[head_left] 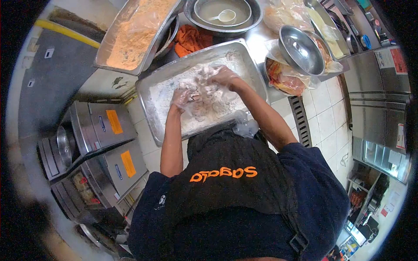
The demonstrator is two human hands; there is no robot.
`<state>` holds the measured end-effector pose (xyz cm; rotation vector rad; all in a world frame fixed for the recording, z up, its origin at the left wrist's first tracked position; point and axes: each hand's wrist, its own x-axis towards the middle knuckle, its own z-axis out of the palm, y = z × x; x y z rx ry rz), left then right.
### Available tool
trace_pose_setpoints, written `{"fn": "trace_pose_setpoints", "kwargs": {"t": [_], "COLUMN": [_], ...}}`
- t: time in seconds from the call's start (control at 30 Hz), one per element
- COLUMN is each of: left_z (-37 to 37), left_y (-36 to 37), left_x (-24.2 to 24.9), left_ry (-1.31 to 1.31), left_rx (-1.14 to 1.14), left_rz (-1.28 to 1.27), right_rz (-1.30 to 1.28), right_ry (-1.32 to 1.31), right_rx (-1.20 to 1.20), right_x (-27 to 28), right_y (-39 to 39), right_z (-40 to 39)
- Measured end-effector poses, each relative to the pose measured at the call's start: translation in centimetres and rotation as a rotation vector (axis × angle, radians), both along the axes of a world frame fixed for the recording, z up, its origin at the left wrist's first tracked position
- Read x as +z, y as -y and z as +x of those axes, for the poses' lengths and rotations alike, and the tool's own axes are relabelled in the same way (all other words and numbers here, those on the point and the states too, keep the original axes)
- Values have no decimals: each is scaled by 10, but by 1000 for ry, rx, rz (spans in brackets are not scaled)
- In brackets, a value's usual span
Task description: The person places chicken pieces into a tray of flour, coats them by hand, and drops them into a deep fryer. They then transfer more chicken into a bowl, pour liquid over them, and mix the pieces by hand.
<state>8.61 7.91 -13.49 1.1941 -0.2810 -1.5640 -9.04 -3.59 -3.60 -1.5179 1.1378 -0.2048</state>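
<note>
A large metal tray holds white flour with several flour-coated meat pieces heaped near its middle. Both my hands are in clear plastic gloves dusted with flour. My left hand curls round a coated piece at the left of the heap. Over the heap's upper right side, my right hand reaches in with bent fingers pointing left; flour and blur cover its fingertips, and I cannot tell what they grip.
A tray of orange-coloured breading stands at the upper left, beside an orange cloth. Behind is a metal basin with a white scoop in a smaller bowl. At right, a steel bowl rests above bagged raw meat.
</note>
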Motion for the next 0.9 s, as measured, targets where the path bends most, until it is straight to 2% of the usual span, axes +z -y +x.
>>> {"fn": "trace_pose_setpoints", "kwargs": {"t": [0.03, 0.07, 0.1, 0.13, 0.17, 0.2, 0.27, 0.33, 0.37, 0.4, 0.47, 0.5, 0.57, 0.67, 0.7, 0.73, 0.8, 0.83, 0.87, 0.9], "left_z": [1, 0, 0, 0, -10, -26, -37, -38, -38, -39, -44, -44, -42, -46, -42, -47, -58, -63, -68, -75], "left_y": [-3, -2, -1, -1, 1, 3, 2, 2, 2, 2, 2, 1, 6, 22, 30, 37, 53, 63, 76, 87], "left_x": [2, -7, -22, -30, -17, -5, -1, -19, -15, -11, 3, 4, 11, 49, 50, 63, 104, 111, 117, 125], "left_ry": [27, 24, -31, -84, -82, -92, -98, -9, -75, -77, 207, 207, 229, 275, 362, 360, 567, 568, 534, 495], "left_rx": [-18, -9, 114, 236, 243, 243, 234, 115, 180, 142, -28, -57, 69, 81, 1, -7, -53, -60, -66, -71], "left_rz": [-38, -39, -2, 35, 31, 76, 115, 89, 52, 41, 137, 122, 4, -43, -94, -96, -187, -196, -382, -565], "right_rz": [57, 55, 114, 173, 135, 133, -609, -213, -67, -243, -284, -294, -93, -190, -170, -171, -574, -605, -636, -427], "right_ry": [-108, -112, 111, 337, 415, 417, -109, -47, -30, -194, -184, -190, -44, 1, 79, 77, 223, 220, 217, 306], "right_rx": [45, 53, -53, -158, -202, -197, -155, -132, -126, 12, 18, -13, 2, 11, 70, 61, 243, 188, 135, 144], "right_x": [16, -12, -62, -89, -49, -51, -67, -106, -80, -55, -107, -101, -74, -18, 8, 7, 7, 24, 57, 96], "right_y": [6, 12, 21, 26, 11, -1, -18, -14, -11, -18, -20, -18, -12, 2, 10, 22, 45, 50, 54, 56], "right_z": [-4, -6, -6, -4, -4, 4, 23, 21, 22, 18, 20, 14, 6, -6, -15, -20, -27, -40, -57, -69]}}
